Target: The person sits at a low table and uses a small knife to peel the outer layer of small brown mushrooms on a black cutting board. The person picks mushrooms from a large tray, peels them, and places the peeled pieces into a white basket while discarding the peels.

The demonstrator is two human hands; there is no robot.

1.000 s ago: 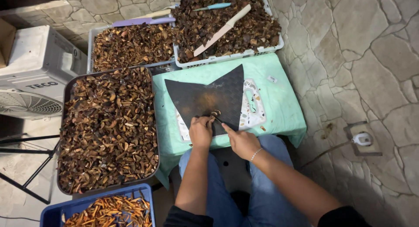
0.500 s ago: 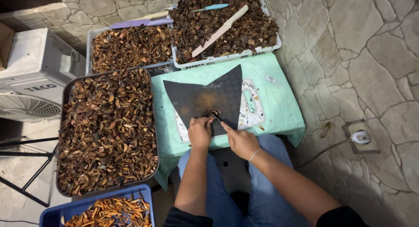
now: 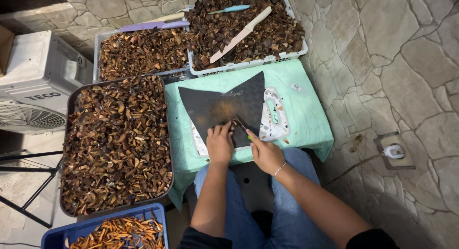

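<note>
Left hand point(image 3: 219, 144) pressing down, fingers curled, on a small brown piece point(image 3: 233, 126) lying on the black cutting mat point(image 3: 224, 103) atop the green-covered desk point(image 3: 306, 120). Right hand point(image 3: 266, 153) clenching a green-handled knife point(image 3: 243, 127), blade meeting the piece beside the left fingertips. Sitting left of the desk: dark tray point(image 3: 71, 105) heaped with brown husk pieces.
</note>
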